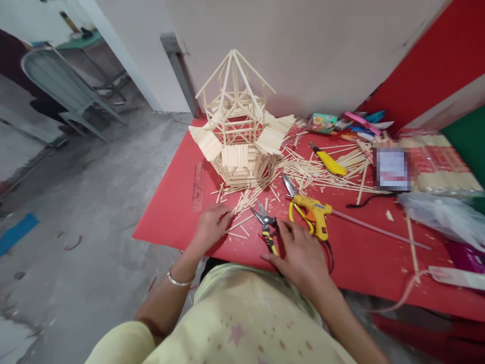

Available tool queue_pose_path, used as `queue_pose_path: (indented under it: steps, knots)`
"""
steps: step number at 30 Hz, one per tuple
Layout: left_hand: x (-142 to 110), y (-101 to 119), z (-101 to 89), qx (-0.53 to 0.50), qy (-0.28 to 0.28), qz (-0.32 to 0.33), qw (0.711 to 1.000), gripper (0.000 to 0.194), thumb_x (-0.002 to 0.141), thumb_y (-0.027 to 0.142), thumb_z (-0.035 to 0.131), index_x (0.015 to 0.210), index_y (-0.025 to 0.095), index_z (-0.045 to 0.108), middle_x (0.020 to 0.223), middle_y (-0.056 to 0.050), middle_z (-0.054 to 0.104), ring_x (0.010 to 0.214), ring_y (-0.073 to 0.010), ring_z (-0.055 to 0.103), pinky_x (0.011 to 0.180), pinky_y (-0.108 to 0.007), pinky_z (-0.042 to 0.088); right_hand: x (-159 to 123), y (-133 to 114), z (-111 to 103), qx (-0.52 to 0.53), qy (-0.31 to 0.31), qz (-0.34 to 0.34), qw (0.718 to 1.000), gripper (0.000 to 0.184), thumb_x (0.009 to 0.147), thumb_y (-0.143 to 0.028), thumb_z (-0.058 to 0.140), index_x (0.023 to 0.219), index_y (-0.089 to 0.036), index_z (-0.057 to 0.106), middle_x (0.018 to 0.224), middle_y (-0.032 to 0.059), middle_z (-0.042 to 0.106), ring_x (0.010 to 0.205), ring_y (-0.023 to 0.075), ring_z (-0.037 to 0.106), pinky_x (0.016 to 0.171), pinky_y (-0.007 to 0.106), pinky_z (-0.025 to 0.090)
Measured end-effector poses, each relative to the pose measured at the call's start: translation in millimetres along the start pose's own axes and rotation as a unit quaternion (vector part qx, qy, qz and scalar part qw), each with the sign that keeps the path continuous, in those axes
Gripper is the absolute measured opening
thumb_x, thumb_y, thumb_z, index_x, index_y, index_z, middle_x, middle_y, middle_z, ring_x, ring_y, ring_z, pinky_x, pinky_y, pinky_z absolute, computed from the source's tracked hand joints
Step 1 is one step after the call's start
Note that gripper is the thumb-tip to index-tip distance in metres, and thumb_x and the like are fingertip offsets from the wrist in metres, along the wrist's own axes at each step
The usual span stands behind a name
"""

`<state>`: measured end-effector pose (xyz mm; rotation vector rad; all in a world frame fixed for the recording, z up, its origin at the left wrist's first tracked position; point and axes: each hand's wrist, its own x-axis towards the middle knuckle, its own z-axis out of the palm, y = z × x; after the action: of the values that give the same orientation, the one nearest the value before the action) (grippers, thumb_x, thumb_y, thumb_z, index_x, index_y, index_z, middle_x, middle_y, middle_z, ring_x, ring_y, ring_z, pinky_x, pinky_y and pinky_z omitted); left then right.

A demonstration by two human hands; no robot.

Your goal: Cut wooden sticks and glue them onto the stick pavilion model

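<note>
A small house built of thin wooden sticks (238, 129) stands at the far left of a red board (170, 217). My left hand (211, 226) rests on the board with curled fingers touching loose sticks (242, 222). My right hand (301, 255) lies flat with fingers spread, beside a pair of yellow-handled cutters (266, 227) and just below a yellow glue gun (316, 213). Neither hand grips a tool.
Scissors (291, 188), a yellow utility knife (329, 162), a ruler (197, 186) and many scattered sticks (326, 169) lie on the board. A plastic bag (443, 212) sits at right. White wall (303, 50) behind; grey concrete floor (76, 227) and a chair (64, 88) at left.
</note>
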<state>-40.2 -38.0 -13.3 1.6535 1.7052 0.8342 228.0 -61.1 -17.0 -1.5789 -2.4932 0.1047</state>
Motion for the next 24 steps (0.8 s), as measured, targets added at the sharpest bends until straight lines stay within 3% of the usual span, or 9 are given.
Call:
queue_pose_path:
  steps: [5, 9, 12, 14, 15, 18, 20, 22, 24]
  knots:
    - [-1, 5, 15.9, -0.295, -0.094, -0.113, 0.944, 0.034, 0.09, 0.049, 0.06, 0.088, 0.016, 0.065, 0.069, -0.002, 0.063, 0.054, -0.0112, 0.058, 0.047, -0.02, 0.042, -5, -15, -12, -0.024, -0.105, 0.067, 0.992, 0.087, 0.08, -0.056, 0.068, 0.15, -0.013, 0.039, 0.141, 0.0243, 0.05, 0.126, 0.0413, 0.048, 0.09, 0.051, 0.047]
    - [2, 10, 17.8, -0.371, -0.08, -0.137, 0.915, 0.038, 0.081, 0.049, 0.072, 0.091, 0.013, 0.065, 0.067, -0.001, 0.063, 0.048, -0.0085, 0.056, 0.04, -0.017, 0.037, 3, -16, -13, 0.051, -0.123, 0.104, 0.986, 0.077, 0.078, -0.038, 0.066, 0.147, -0.009, 0.043, 0.134, 0.0247, 0.054, 0.124, 0.0395, 0.051, 0.096, 0.05, 0.046]
    - [4, 8, 14.5, -0.388, -0.068, -0.137, 0.909, 0.04, 0.078, 0.05, 0.075, 0.09, 0.012, 0.066, 0.066, -0.001, 0.063, 0.046, -0.0082, 0.055, 0.039, -0.018, 0.039, 2, -6, -12, 0.21, -0.095, 0.151, 0.961, 0.079, 0.073, -0.035, 0.065, 0.146, -0.014, 0.044, 0.138, 0.0205, 0.054, 0.127, 0.0371, 0.05, 0.103, 0.049, 0.043]
    - [4, 5, 12.9, -0.391, -0.059, -0.141, 0.908, 0.04, 0.078, 0.05, 0.075, 0.088, 0.012, 0.066, 0.065, -0.001, 0.064, 0.044, -0.0079, 0.054, 0.039, -0.018, 0.039, 0, 0, -17, 0.401, -0.117, 0.183, 0.89, 0.074, 0.073, -0.042, 0.064, 0.141, -0.019, 0.049, 0.139, 0.0159, 0.055, 0.125, 0.0343, 0.053, 0.102, 0.047, 0.045]
    - [4, 4, 12.5, -0.394, -0.053, -0.145, 0.906, 0.04, 0.077, 0.05, 0.075, 0.087, 0.012, 0.066, 0.064, -0.001, 0.064, 0.043, -0.0077, 0.053, 0.038, -0.018, 0.039, 0, 1, -21, 0.51, -0.14, 0.197, 0.826, 0.069, 0.074, -0.048, 0.062, 0.137, -0.021, 0.052, 0.137, 0.0146, 0.057, 0.121, 0.033, 0.056, 0.099, 0.046, 0.047]
    - [5, 5, 12.2, -0.41, -0.039, -0.155, 0.898, 0.042, 0.075, 0.051, 0.077, 0.088, 0.013, 0.065, 0.064, -0.001, 0.064, 0.041, -0.007, 0.05, 0.037, -0.018, 0.036, 3, -3, -35, 0.764, -0.211, 0.217, 0.569, 0.059, 0.072, -0.061, 0.052, 0.116, -0.022, 0.061, 0.125, 0.0152, 0.064, 0.105, 0.0311, 0.065, 0.089, 0.047, 0.051]
    - [6, 8, 11.0, -0.408, -0.035, -0.147, 0.9, 0.042, 0.075, 0.051, 0.076, 0.087, 0.013, 0.064, 0.064, 0.0, 0.063, 0.041, -0.0067, 0.049, 0.038, -0.018, 0.037, 7, -12, -41, 0.818, -0.258, 0.216, 0.467, 0.052, 0.065, -0.057, 0.055, 0.104, -0.022, 0.062, 0.119, 0.0151, 0.067, 0.102, 0.0314, 0.066, 0.09, 0.05, 0.051]
    - [7, 13, 7.5, -0.385, -0.028, -0.129, 0.914, 0.039, 0.077, 0.05, 0.074, 0.087, 0.013, 0.064, 0.063, 0.0, 0.063, 0.041, -0.0064, 0.048, 0.04, -0.019, 0.038, 9, -21, -43, 0.791, -0.299, 0.223, 0.485, 0.048, 0.059, -0.043, 0.061, 0.101, -0.022, 0.062, 0.116, 0.0145, 0.067, 0.106, 0.0329, 0.065, 0.094, 0.051, 0.049]
    - [7, 17, 2.3, -0.346, -0.013, -0.115, 0.931, 0.035, 0.08, 0.047, 0.071, 0.086, 0.013, 0.065, 0.063, 0.001, 0.062, 0.041, -0.0063, 0.047, 0.041, -0.019, 0.037, 12, -28, -42, 0.711, -0.302, 0.226, 0.594, 0.055, 0.057, -0.03, 0.062, 0.111, -0.021, 0.062, 0.121, 0.0138, 0.066, 0.116, 0.0344, 0.06, 0.1, 0.053, 0.046]
